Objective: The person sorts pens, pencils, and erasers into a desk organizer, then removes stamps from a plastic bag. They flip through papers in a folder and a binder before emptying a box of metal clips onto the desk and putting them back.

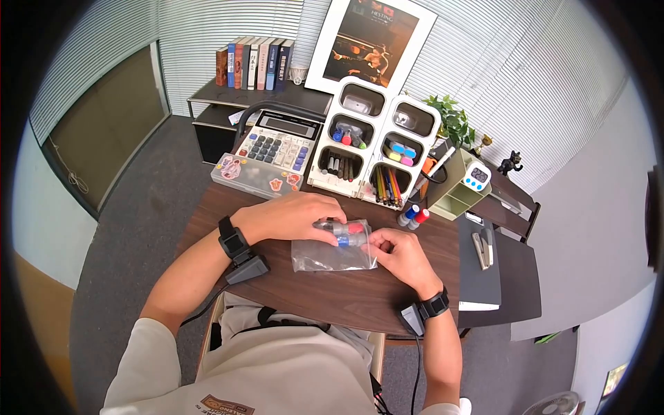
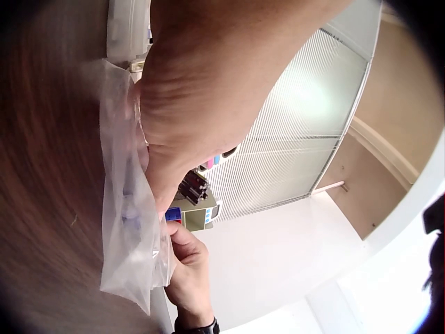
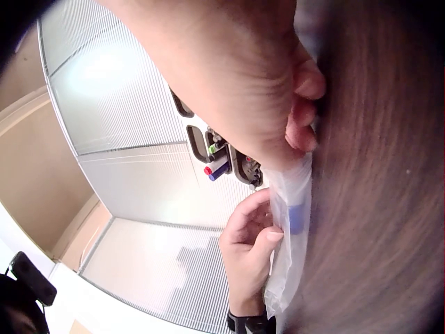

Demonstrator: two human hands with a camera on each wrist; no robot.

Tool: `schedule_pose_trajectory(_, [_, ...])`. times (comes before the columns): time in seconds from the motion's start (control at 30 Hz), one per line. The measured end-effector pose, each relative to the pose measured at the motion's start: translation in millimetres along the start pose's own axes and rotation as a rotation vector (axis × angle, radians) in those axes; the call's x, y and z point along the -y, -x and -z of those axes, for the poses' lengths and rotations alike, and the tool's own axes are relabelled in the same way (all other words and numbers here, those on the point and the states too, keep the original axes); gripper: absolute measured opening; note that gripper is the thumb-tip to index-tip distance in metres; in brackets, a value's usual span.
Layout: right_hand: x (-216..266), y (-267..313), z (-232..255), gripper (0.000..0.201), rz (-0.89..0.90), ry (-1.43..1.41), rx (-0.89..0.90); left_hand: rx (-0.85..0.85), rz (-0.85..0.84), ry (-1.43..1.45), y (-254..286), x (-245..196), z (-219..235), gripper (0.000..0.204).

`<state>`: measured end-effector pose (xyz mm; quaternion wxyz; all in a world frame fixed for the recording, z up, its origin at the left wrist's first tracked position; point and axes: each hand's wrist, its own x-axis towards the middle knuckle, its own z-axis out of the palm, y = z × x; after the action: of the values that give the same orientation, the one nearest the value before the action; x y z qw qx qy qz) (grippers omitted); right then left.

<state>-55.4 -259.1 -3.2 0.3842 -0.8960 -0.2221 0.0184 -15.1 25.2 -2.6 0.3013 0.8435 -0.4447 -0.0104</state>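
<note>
A clear plastic bag (image 1: 315, 257) lies on the dark wooden table in front of the person. Inside it are two small clear bottles, one with a red band (image 1: 355, 228) and one with a blue band (image 1: 343, 241). From the left, the left hand (image 1: 294, 216) grips the bag around the bottles, thumb on the near side and fingers on the far side. The right hand (image 1: 402, 257) pinches the bag's right edge between thumb and fingers. In the right wrist view, the blue band (image 3: 297, 219) shows through the plastic.
Beyond the bag stand a blue-capped bottle (image 1: 409, 213) and a red-capped bottle (image 1: 419, 218). Behind are a white organizer (image 1: 366, 181) with pens, a calculator (image 1: 277, 146), a stickered case (image 1: 256, 181) and a green holder with a timer (image 1: 477, 176). A stapler (image 1: 483, 250) lies at right.
</note>
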Motion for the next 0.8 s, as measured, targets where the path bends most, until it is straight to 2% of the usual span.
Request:
schedule_pose_trajectory(0.07, [0.4, 0.1, -0.1, 0.018, 0.003, 0.006, 0.003, -0.037, -0.051, -0.031, 0.5, 3.4, -2.1, 0.041])
schedule_pose_trajectory(0.33, [0.4, 1.5, 3.6, 0.016, 0.014, -0.009, 0.002, -0.025, -0.018, 0.001, 1.1, 0.8, -0.3, 0.041])
schedule_pose_trajectory(0.43, [-4.4, 4.2, 18.6, 0.014, -0.014, -0.019, 0.017, -0.022, -0.016, 0.009, 1.1, 0.0, 1.2, 0.042])
schedule_pose_trajectory(0.5, [-12.8, 7.1, 30.0, 0.01, -0.038, -0.058, -0.05, -0.016, -0.007, 0.012, 1.2, -0.3, 1.2, 0.042])
schedule_pose_trajectory(0.6, [-21.2, 6.7, 43.0, 0.008, -0.043, -0.118, -0.305, -0.02, -0.02, 0.008, 1.7, -0.3, 1.6, 0.043])
schedule_pose_trajectory(0.7, [-23.7, 3.1, 52.4, 0.022, -0.129, -0.056, -0.513, -0.023, -0.009, 0.007, 1.1, -1.2, 1.2, 0.043])
schedule_pose_trajectory(0.8, [-25.0, 1.7, 52.3, 0.031, -0.175, 0.102, -0.509, -0.041, 0.0, 0.013, 0.8, -2.6, 1.8, 0.041])
